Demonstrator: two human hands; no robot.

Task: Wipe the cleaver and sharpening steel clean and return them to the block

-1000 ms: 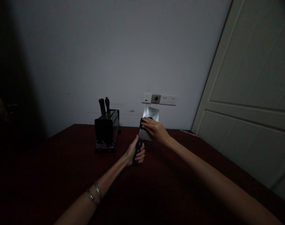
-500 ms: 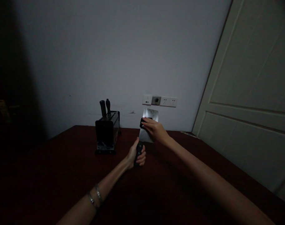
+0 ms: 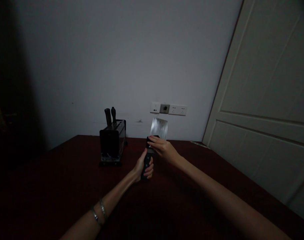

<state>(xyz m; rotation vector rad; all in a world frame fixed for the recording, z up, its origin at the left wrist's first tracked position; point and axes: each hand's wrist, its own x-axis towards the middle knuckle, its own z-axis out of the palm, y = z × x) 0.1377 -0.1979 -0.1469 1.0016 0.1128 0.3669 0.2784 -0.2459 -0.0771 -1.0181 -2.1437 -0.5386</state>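
Note:
My left hand (image 3: 139,167) is wrapped around the black handle of a cleaver (image 3: 159,128), whose broad metal blade points up and away from me. Across the lower part of the blade, close to the handle, my right hand (image 3: 165,150) presses a small black object (image 3: 149,141). Its kind is hard to make out in the dim light; the fingers lie over it and cover much of it. The upper blade shows bare and shiny above my right hand. Both hands are raised over the dark red table.
A black knife block (image 3: 110,143) stands to the left on the dark red table (image 3: 152,206), with two black handles (image 3: 108,116) sticking out of its top. Behind is a pale wall with a row of sockets (image 3: 177,110). A white panelled door (image 3: 261,140) rises on the right.
My right hand has slid down the blade toward the handle with the black object, baring more of the upper blade. My left hand keeps its grip. The view has shifted slightly.

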